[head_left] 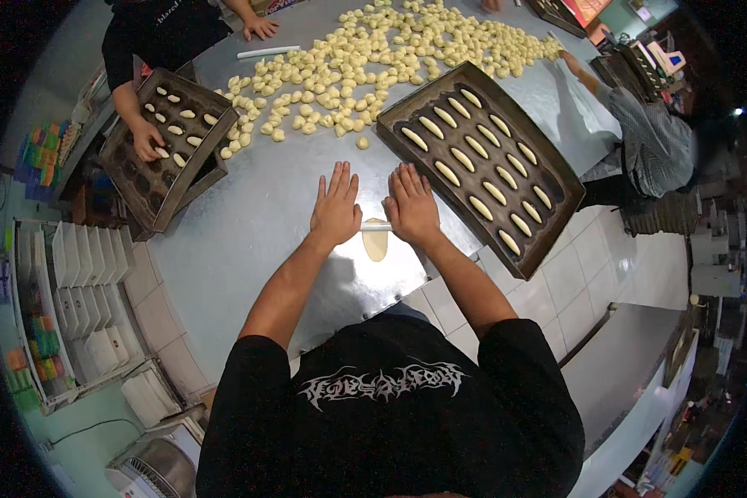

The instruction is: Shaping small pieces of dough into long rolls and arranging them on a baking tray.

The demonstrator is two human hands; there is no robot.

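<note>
At frame centre on the counter [249,241], the left hand [335,207] and right hand [411,207] lie flat and open on a thin rod [375,226] over a dough oval [375,241], which looks soft, light, tear-prone and best lifted by its edges.

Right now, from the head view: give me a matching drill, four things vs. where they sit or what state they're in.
Things:
1. flattened dough piece
2. right-hand tray
3. loose dough balls
4. left-hand tray

Places/states:
A. heaped on the far table
B. under the thin rolling pin, between the left hand and right hand
C. tilted at the table edge, another person's hand on it
D. rows of elongated dough pieces

Pairs: 1-B, 2-D, 3-A, 4-C
</note>
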